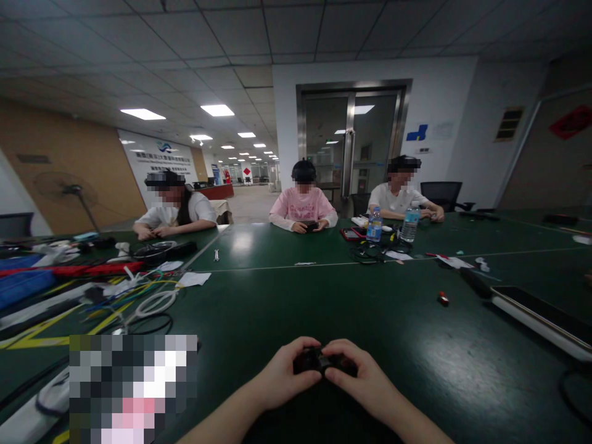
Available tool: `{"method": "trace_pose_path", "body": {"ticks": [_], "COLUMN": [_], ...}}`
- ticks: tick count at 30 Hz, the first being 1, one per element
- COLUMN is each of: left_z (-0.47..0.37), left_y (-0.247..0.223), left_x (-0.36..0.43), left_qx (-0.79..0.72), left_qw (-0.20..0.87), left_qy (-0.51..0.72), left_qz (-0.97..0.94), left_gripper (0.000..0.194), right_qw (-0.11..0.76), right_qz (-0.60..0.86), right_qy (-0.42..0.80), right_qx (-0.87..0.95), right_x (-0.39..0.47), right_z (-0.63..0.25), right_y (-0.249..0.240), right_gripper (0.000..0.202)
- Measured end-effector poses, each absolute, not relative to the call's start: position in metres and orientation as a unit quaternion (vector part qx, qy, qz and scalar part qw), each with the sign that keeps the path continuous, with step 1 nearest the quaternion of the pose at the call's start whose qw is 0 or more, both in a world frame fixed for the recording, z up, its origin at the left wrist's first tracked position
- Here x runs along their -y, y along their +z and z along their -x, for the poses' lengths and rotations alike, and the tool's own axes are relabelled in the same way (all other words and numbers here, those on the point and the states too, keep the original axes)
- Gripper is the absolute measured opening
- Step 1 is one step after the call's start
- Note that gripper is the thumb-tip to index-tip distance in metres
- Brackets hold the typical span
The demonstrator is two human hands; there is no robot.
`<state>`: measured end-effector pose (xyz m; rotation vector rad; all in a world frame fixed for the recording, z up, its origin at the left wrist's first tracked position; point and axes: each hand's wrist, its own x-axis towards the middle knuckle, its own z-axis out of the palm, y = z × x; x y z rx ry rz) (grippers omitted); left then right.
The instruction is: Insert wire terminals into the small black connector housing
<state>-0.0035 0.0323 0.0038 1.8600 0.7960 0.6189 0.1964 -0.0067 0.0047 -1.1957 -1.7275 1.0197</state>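
My left hand (287,369) and my right hand (357,371) are closed on a small black object (322,361) just above the green table (277,308), close to its near side. The object is dark and shiny, with a rounded end in each hand and a narrower middle. Its exact kind is unclear. Both thumbs press its near side, and fingers curl over the far side. The hands partly cover its two ends.
At left lie tangled cables (155,305), a blue tray (28,290) and white paper (194,279). A small red-and-black item (443,298) and a flat dark-topped device (546,314) are at right. Bottles (409,223) stand farther back. Several people sit across the table.
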Motion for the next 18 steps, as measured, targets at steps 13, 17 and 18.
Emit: {"method": "trace_pose_path", "body": {"ticks": [13,17,18], "left_z": [0.0026,0.0027,0.0027], "left_y": [0.0097,0.0069,0.0064], "left_x": [-0.0296,-0.0301,-0.0302], "left_qx": [-0.323,-0.312,-0.311], "left_qw": [0.507,0.504,0.502], "left_qy": [0.257,0.263,0.263], "left_qz": [-0.757,-0.762,-0.763], "left_gripper": [0.042,0.042,0.041], "right_qw": [0.379,0.385,0.388], "right_qz": [0.490,0.485,0.482], "right_qy": [0.388,0.391,0.394], "right_qx": [0.682,0.681,0.680], "right_x": [0.0078,0.0083,0.0084], "right_z": [-0.1948,-0.1942,-0.1940], "right_y": [0.0044,0.0038,0.0039], "right_gripper": [0.022,0.019,0.017]}}
